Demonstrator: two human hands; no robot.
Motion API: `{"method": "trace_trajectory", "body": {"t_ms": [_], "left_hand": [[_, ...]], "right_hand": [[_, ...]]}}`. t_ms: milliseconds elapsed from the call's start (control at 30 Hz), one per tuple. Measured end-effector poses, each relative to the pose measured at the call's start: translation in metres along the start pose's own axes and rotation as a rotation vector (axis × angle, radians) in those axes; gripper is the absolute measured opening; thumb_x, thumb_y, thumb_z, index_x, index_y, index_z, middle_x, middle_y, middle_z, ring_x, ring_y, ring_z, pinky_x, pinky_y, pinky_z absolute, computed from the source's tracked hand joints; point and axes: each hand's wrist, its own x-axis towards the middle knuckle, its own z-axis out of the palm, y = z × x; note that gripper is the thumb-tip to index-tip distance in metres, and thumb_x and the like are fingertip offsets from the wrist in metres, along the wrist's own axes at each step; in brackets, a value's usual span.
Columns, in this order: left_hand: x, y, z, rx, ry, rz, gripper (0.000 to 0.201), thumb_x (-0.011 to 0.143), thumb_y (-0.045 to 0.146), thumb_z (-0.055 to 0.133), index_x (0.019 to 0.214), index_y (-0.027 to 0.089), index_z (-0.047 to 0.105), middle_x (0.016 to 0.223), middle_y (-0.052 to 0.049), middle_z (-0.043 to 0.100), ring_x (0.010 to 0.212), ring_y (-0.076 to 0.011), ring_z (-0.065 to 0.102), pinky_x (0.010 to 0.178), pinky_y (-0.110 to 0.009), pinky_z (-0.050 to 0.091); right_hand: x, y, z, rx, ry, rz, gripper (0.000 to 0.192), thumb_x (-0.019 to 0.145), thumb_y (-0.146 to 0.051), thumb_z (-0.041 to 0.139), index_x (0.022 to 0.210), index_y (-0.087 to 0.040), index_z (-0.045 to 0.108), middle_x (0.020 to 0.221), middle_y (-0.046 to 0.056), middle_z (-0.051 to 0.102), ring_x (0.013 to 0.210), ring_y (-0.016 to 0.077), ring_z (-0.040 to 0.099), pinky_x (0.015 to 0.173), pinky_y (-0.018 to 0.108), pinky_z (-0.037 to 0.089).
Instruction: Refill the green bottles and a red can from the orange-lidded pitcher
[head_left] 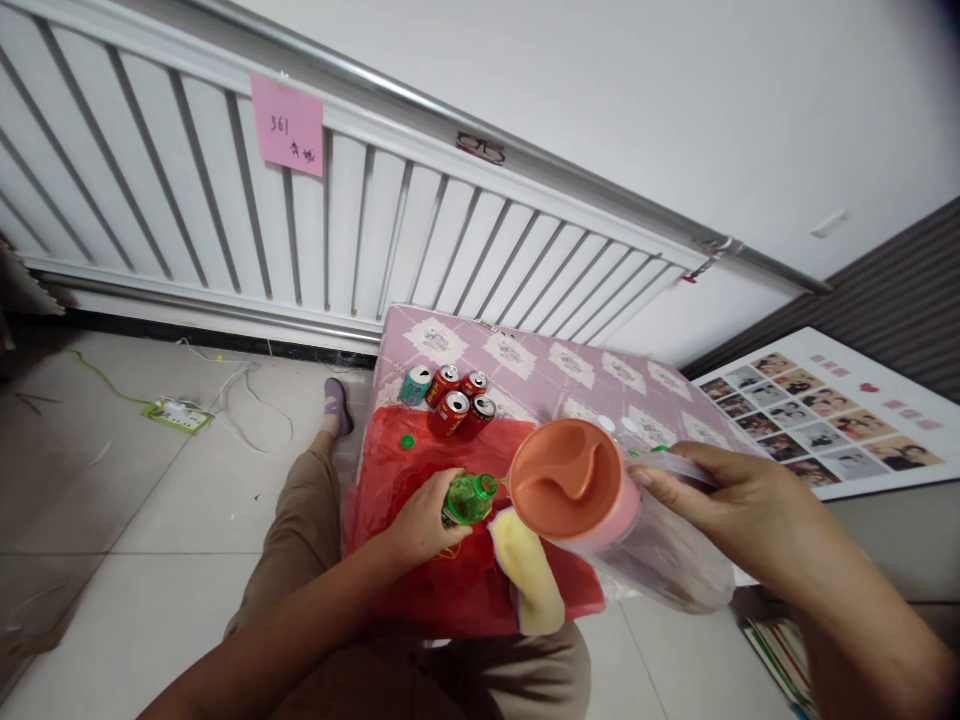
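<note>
My left hand [424,522] is wrapped round a green plastic bottle [469,497], which leans with its uncapped mouth to the right. My right hand [720,485] grips the handle of a clear pitcher [675,560] with an orange lid [562,470]. The pitcher is tipped to the left, its spout close to the bottle's mouth. Whether liquid runs between them, I cannot tell. Below the spout lies a pale yellow cloth [532,575] on a red plastic sheet [390,480]. A green bottle cap [407,441] rests on that sheet, left of the bottle.
Several opened drink cans stand together behind the bottle, among them a teal can [415,385] and a red can [450,412]. A patterned pink cloth [540,350] covers the table. Behind it is a white radiator [420,230]. A photo board [840,410] leans at the right; a power strip [178,415] lies on the floor.
</note>
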Motion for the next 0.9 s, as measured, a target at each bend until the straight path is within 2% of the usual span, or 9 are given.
{"method": "trace_trajectory", "body": {"t_ms": [100,200,667,900], "left_hand": [[0.0002,-0.0014,0.0009,0.005,0.001,0.007,0.078,0.069,0.02,0.077,0.139,0.018,0.043,0.139,-0.015,0.055,0.13,-0.0298,0.052,0.113,-0.047,0.04],[0.0006,-0.0014,0.0009,0.012,-0.001,0.003,0.078,0.068,0.019,0.077,0.139,0.017,0.043,0.139,-0.016,0.055,0.13,-0.0301,0.052,0.113,-0.047,0.04],[0.0013,0.0023,-0.0011,0.0,-0.01,-0.017,0.078,0.068,0.018,0.077,0.138,0.018,0.044,0.138,-0.015,0.055,0.129,-0.0306,0.053,0.112,-0.047,0.04],[0.0012,0.0056,-0.002,0.0,-0.012,-0.02,0.078,0.068,0.018,0.077,0.138,0.017,0.045,0.138,-0.015,0.056,0.129,-0.0302,0.053,0.112,-0.047,0.04]], "right_hand": [[0.0004,-0.0044,-0.0018,0.008,-0.086,0.08,0.057,0.059,-0.074,0.062,0.07,-0.02,0.073,0.061,0.003,0.065,0.057,0.0191,0.054,0.047,0.027,0.04],[0.0004,-0.0061,-0.0031,0.026,-0.086,0.114,0.057,0.057,-0.074,0.063,0.072,-0.02,0.074,0.064,0.004,0.067,0.06,0.0208,0.056,0.048,0.027,0.041],[0.0001,-0.0044,-0.0026,0.044,-0.087,0.091,0.056,0.058,-0.073,0.064,0.075,-0.02,0.074,0.068,0.004,0.07,0.065,0.0228,0.06,0.052,0.027,0.044],[0.0005,-0.0023,-0.0019,0.009,-0.083,0.073,0.057,0.059,-0.075,0.062,0.071,-0.02,0.072,0.062,0.003,0.066,0.056,0.0194,0.054,0.046,0.026,0.039]]}}
